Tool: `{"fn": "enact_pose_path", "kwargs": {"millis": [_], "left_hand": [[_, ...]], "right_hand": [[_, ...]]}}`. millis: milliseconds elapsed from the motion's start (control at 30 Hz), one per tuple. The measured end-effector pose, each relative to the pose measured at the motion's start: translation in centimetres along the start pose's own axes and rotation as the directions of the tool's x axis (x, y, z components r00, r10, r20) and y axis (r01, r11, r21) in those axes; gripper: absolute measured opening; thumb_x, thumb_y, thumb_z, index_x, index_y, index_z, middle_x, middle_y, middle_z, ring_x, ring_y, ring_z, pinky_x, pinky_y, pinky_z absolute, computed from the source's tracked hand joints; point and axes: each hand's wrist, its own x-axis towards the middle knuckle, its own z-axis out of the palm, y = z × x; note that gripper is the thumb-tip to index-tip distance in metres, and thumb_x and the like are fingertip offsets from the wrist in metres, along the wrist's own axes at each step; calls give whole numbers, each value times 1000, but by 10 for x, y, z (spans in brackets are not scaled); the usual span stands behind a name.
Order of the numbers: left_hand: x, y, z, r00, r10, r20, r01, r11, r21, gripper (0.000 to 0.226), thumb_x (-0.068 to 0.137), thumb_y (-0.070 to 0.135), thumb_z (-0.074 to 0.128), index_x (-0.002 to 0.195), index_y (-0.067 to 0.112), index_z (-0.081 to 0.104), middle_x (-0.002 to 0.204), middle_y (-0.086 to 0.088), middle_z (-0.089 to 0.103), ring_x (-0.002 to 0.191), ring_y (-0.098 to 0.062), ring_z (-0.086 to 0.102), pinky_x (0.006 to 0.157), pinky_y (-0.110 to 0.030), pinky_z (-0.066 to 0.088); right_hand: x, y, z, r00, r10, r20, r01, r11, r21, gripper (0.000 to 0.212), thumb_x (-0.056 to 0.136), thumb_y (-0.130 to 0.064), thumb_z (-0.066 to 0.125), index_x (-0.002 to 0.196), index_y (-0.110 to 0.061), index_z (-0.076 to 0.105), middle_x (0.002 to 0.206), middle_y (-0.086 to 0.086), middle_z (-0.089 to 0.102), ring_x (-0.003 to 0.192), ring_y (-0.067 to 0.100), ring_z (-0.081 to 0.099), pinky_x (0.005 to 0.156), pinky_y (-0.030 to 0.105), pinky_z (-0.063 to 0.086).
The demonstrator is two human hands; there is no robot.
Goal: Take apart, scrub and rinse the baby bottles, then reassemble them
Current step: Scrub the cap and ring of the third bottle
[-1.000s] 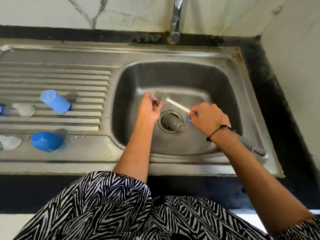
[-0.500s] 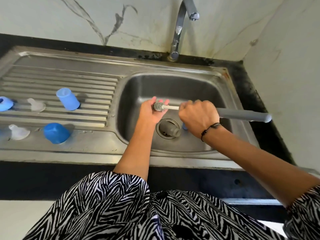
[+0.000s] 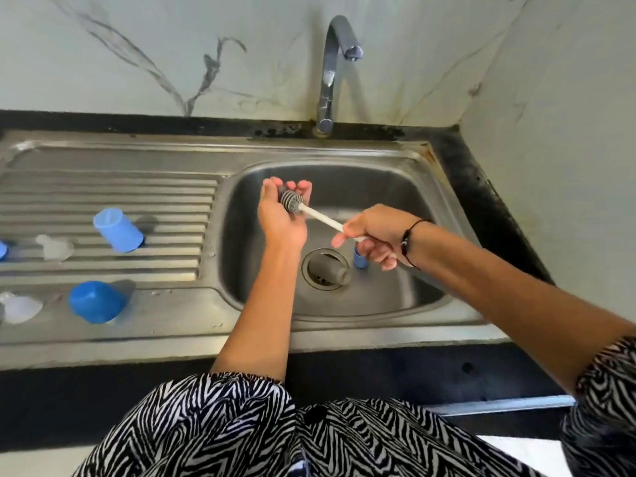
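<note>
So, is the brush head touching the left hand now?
Touching. The head view shows the bristled brush head lying in the left hand's cupped palm, fingers curled beside it, no gap.

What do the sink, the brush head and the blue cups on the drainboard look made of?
Sink: brushed stainless steel, going by its grey sheen and rust spot. Brush head: probably grey silicone or rubber, with ridged fins. Blue cups: likely matte plastic, one slightly see-through.

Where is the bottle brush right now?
Head view: the bottle brush is over the sink, its head in the left hand, its stem gripped by the right hand.
</note>
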Motion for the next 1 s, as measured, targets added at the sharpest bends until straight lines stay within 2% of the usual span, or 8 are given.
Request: {"fn": "enact_pose_path", "kwargs": {"millis": [167, 267, 400, 500, 600, 800, 900, 1000], "left_hand": [[-2, 7, 4, 998, -28, 51, 27, 999, 21, 27, 97, 5, 34, 109, 17, 55, 75, -10, 58, 69, -24, 60, 90, -45, 49], [10, 12, -7, 968, -166, -188, 209, 949, 236, 24, 95, 8, 38, 115, 11, 49, 83, -12, 58, 72, -24, 60, 84, -42, 50], [11, 7, -11, 927, -186, -325, 285, 914, 289, 19, 92, 9, 46, 74, 8, 46, 46, -5, 54, 39, -19, 56, 49, -30, 55], [8, 1, -10, 979, -93, -181, 120, 982, 144, 21, 92, 1, 42, 73, 7, 48, 47, -3, 50, 42, -16, 55, 56, -30, 57], [2, 2, -5, 1000, -12, -4, 12, 1000, 23, 22, 92, -2, 38, 77, 10, 49, 48, -1, 48, 45, -13, 52, 61, -28, 56], [-5, 0, -4, 997, -76, 25, 78, 995, -60, 27, 93, 4, 38, 71, 12, 52, 52, -1, 50, 50, -13, 56, 66, -27, 57], [7, -12, -18, 925, -203, -320, 300, 908, 291, 19, 93, 16, 48, 76, 10, 49, 68, -4, 53, 58, -15, 54, 55, -27, 55], [5, -18, -21, 886, -214, -410, 384, 837, 391, 27, 94, 25, 48, 74, 7, 49, 67, -6, 54, 56, -16, 54, 58, -30, 51]], "right_hand": [[6, 8, -11, 991, -118, -68, 109, 986, -126, 26, 93, -19, 44, 101, -8, 66, 54, 1, 41, 38, 12, 33, 42, 18, 25], [7, 17, -2, 800, -535, -271, -1, 450, -893, 23, 90, -17, 41, 96, -15, 64, 84, 4, 64, 69, 26, 57, 56, 28, 35], [4, 30, 20, 573, -804, -161, -221, 38, -975, 36, 73, -12, 34, 80, -16, 68, 62, 0, 62, 52, 22, 61, 43, 25, 36], [6, 17, 16, 764, -611, -205, 49, 372, -927, 30, 94, -20, 36, 103, -18, 64, 90, 5, 67, 85, 28, 65, 61, 30, 40], [15, 8, -7, 968, -249, -27, 232, 932, -278, 27, 93, -17, 45, 103, -11, 68, 50, -1, 56, 42, 12, 52, 42, 18, 37], [17, 19, -19, 987, -109, 117, 120, 989, -91, 30, 94, -23, 43, 105, -9, 68, 50, 0, 41, 34, 10, 35, 38, 16, 26], [21, 23, -6, 867, -467, -175, 107, 519, -848, 28, 95, -23, 42, 108, -14, 64, 94, 10, 66, 86, 28, 64, 64, 28, 40], [15, 44, 13, 694, -706, -141, -142, 59, -988, 28, 83, -16, 44, 94, -20, 69, 79, -1, 66, 71, 20, 65, 49, 26, 39]]}}
